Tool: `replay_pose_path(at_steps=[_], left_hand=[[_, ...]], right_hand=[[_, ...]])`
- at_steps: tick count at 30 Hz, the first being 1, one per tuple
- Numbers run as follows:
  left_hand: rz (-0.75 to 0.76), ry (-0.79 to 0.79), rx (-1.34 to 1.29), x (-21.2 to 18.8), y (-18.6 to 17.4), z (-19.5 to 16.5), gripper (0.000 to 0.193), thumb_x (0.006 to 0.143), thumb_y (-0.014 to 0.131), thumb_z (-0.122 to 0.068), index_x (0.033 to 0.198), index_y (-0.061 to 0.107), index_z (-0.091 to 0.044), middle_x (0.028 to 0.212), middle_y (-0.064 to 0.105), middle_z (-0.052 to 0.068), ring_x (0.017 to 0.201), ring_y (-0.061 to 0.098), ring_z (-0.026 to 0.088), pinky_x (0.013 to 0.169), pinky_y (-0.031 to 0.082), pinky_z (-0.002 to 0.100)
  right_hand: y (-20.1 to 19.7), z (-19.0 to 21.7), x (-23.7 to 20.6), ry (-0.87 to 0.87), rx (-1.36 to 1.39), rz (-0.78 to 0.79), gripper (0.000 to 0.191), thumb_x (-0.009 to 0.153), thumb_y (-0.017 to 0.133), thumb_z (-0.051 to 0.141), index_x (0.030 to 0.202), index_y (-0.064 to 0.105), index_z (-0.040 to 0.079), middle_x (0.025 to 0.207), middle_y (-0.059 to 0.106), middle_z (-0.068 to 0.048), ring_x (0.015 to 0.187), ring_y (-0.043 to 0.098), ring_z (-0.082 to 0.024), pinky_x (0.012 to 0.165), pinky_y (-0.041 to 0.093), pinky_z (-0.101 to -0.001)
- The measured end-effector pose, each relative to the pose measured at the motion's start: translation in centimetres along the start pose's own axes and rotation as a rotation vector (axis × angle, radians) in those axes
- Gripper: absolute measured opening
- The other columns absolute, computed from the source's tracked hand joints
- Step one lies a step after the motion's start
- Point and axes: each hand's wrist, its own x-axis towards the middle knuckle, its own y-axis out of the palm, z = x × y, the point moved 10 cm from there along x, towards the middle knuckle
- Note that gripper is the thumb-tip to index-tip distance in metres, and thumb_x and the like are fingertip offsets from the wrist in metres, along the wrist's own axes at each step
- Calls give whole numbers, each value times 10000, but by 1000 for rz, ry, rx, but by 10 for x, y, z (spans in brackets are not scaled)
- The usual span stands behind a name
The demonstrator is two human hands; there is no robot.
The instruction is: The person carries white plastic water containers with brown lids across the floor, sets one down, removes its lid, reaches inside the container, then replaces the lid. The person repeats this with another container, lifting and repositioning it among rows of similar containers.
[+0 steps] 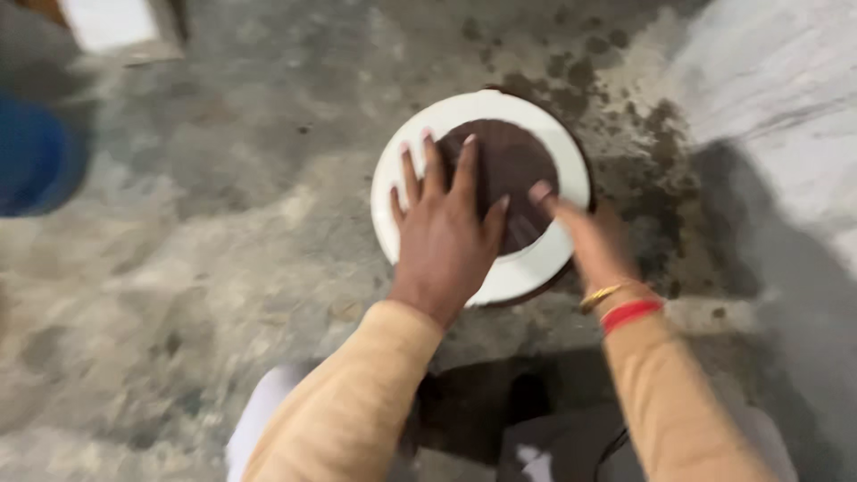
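A round white disc with a dark brown circular centre lies on the grey concrete floor. My left hand rests flat on the disc's left side, fingers spread, fingertips reaching the brown centre. My right hand is blurred; its fingers touch the brown centre's right edge. Two bangles, gold and red, sit on the right wrist. Both arms wear peach sleeves.
Dark damp stains spot the floor to the right of the disc. A blue object sits at the left edge. A pale frame-like thing is at the top left. A lighter slab fills the upper right.
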Motion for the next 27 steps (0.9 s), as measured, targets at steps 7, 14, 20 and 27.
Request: replay_pose_path(at_steps=[7,14,20,27], left_hand=[[58,47,1,11,30,4,748,967,591,-401,1532,376,39,1591,202,396,1473,158,605,1147,222,670],[179,-37,-87,17,7,9,709,949,594,-320,1543,393,11,1620,191,350,1491,187,546,1163,203,640],[414,-287,-389,2,-54,7,456,899,607,-155,1346,581,-66,1420,554,212,1255,544,443,996,477,488],[537,-390,-433,-38,-176,-14,293,897,663,-165,1175,683,-74,1179,696,186,1079,659,409,903,537,466]], right_hand=[[-6,-1,26,-91,-20,-81,658,786,863,219,1299,582,-84,1226,692,-147,1082,666,-207,910,536,-339],[23,83,-14,-357,-438,-360,507,777,900,143,1071,524,-26,1133,662,-63,1016,635,-202,911,522,-337],[25,100,-11,337,69,-167,242,899,773,215,978,631,35,937,687,-28,826,630,-102,662,539,-344],[92,166,-64,305,97,-35,216,944,719,224,928,592,50,724,582,-20,618,550,-118,597,521,-324]])
